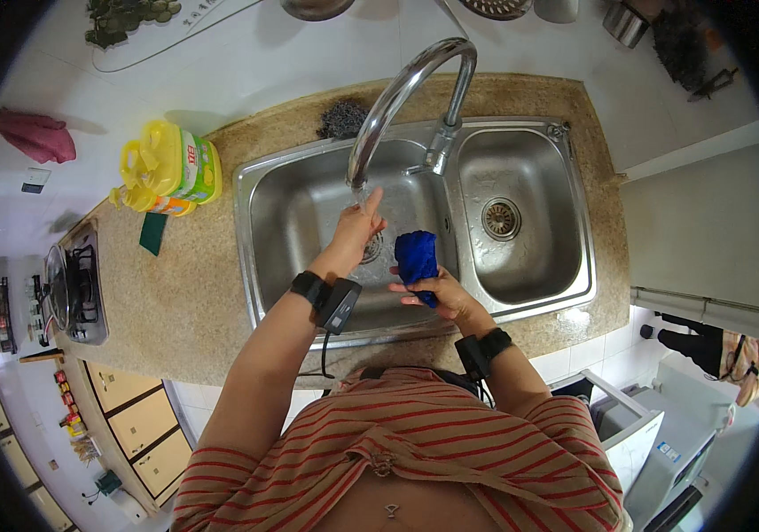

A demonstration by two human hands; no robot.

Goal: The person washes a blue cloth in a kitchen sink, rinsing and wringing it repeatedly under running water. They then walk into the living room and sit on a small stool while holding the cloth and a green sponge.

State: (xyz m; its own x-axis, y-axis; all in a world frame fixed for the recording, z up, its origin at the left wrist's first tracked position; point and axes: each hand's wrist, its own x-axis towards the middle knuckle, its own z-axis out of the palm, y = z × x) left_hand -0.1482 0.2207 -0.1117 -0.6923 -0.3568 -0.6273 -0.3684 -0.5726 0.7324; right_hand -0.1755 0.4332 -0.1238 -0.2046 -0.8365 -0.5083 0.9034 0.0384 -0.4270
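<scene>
My left hand (357, 229) is in the larger basin (293, 199) of a stainless steel double sink, under the spout of the chrome gooseneck faucet (389, 103). A thin stream of water falls onto it. The index finger points out, the other fingers are bent, and nothing shows in its grasp. A bunched dark blue cloth (416, 256) is held in my right hand (447, 292), over the right part of the same basin. Behind my left hand the drain is partly hidden.
The smaller basin (526, 173) lies to the right. A dark mesh scourer (343, 120) rests behind the sink. Yellow detergent jugs (173, 163) and a green scouring pad (153, 233) sit on the left counter (180, 292). Farther left is a gas stove (83, 286).
</scene>
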